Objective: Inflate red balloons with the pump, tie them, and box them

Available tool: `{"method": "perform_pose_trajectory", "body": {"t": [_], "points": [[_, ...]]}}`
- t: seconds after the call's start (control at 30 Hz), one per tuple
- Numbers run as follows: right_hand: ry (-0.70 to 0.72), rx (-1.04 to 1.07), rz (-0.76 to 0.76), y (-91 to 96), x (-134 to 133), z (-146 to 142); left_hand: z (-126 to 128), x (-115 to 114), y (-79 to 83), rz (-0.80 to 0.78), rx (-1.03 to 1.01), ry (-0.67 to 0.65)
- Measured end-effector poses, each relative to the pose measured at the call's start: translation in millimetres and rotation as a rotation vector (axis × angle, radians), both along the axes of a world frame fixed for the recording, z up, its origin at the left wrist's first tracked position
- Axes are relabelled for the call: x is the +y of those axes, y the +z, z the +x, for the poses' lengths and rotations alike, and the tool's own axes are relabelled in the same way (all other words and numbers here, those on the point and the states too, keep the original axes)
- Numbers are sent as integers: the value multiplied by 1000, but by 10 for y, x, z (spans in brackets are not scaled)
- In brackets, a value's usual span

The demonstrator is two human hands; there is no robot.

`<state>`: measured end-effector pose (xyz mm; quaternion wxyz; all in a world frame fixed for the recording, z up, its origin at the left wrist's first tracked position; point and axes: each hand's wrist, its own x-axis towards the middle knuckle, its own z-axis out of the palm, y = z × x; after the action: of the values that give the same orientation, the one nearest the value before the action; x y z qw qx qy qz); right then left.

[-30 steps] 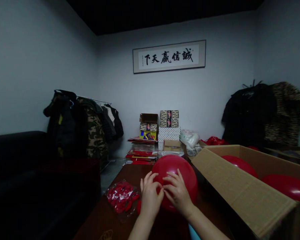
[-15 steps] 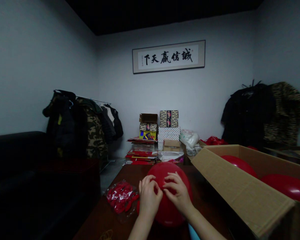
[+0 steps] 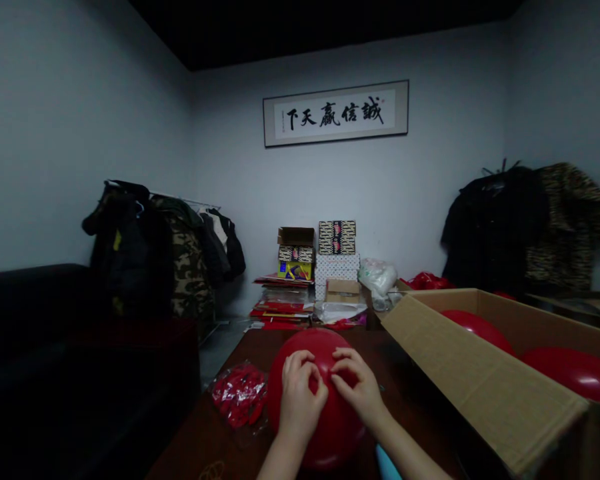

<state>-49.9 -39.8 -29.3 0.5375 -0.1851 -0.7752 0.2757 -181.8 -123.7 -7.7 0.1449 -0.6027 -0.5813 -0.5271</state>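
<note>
A large inflated red balloon (image 3: 337,430) is in front of me over the dark table (image 3: 250,343). My left hand (image 3: 301,393) is at its near side, thumb and forefinger bent into a ring and pinched at the balloon's neck. Close beside it, my right hand (image 3: 359,387) pinches at the same spot with thumb and forefinger, its other fingers curved above. The neck itself is too small and dark to make out between the fingertips. To the left lies a clear plastic bag of uninflated red balloons (image 3: 239,395).
On the right, an open cardboard box (image 3: 485,377) holds more red balloons (image 3: 575,373). A blue object (image 3: 387,463) shows partly by my right forearm. Thin looped bands (image 3: 212,471) lie at the near left. Stacked boxes (image 3: 337,267) stand at the back.
The red balloon has shifted left and slightly down, now behind more of my left hand. My hands have stayed nearly in place, with a small gap now between the fingertips.
</note>
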Motion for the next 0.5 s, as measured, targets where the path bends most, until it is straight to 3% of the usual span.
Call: {"method": "perform_pose_trajectory", "body": {"t": [0.13, 0.3, 0.5], "points": [[-13, 18, -23, 5, -3, -9, 21, -22, 39, -8, 4, -16], [-8, -31, 140, -6, 19, -13, -24, -15, 54, -8, -74, -18], [-50, -45, 229, -25, 96, 27, -40, -60, 5, -43, 34, -111]]}}
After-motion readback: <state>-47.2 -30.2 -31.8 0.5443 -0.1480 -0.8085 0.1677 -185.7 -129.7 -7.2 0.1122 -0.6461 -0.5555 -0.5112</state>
